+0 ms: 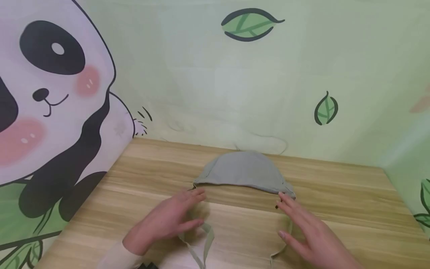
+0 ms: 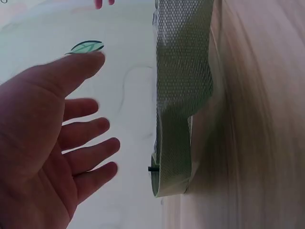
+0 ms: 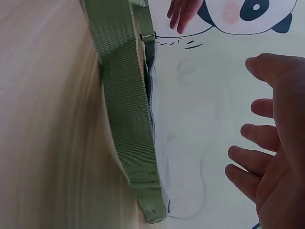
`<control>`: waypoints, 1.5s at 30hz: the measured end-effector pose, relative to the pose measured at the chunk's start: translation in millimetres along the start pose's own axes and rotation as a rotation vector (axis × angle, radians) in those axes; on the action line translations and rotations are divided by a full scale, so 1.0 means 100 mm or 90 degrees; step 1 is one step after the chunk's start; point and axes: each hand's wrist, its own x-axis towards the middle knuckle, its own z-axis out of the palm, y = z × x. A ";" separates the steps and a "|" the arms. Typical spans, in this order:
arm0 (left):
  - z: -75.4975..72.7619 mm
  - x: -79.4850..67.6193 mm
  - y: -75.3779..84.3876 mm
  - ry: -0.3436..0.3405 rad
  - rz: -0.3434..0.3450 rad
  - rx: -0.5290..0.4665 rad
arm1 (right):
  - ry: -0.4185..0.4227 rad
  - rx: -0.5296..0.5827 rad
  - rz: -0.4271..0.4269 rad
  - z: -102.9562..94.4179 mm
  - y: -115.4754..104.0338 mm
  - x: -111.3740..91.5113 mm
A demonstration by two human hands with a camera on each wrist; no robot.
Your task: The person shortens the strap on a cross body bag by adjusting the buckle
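Note:
A grey waist bag (image 1: 243, 170) lies on the wooden table, its curved side toward the back wall. Green webbing straps (image 1: 209, 241) run from its two ends toward the near edge of the table. My left hand (image 1: 164, 218) hovers by the bag's left end, fingers extended and holding nothing. By the right end is my right hand (image 1: 312, 231), fingers spread, also with nothing in its grasp. Close up in the left wrist view, the strap (image 2: 183, 71) stands apart from the left hand. The right wrist view likewise shows webbing (image 3: 126, 95) with a gap from the right hand.
Behind the wooden table (image 1: 151, 160) rises a pale green backdrop (image 1: 188, 74) printed with leaves. A large printed panda (image 1: 97, 149) covers the left side, and another green panel (image 1: 406, 149) borders the right.

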 end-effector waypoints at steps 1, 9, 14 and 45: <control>0.00 -0.01 0.00 -0.007 0.014 -0.001 | 0.011 -0.002 -0.019 0.01 0.01 -0.01; 0.03 -0.08 0.06 -0.042 0.188 -0.027 | 0.054 0.032 -0.172 0.14 0.06 -0.05; 0.07 -0.10 0.10 -0.045 0.225 -0.019 | 0.048 0.055 -0.212 0.21 0.04 -0.09; 0.21 -0.15 0.24 -0.194 0.313 -0.162 | -0.067 0.020 -0.302 0.46 0.06 -0.25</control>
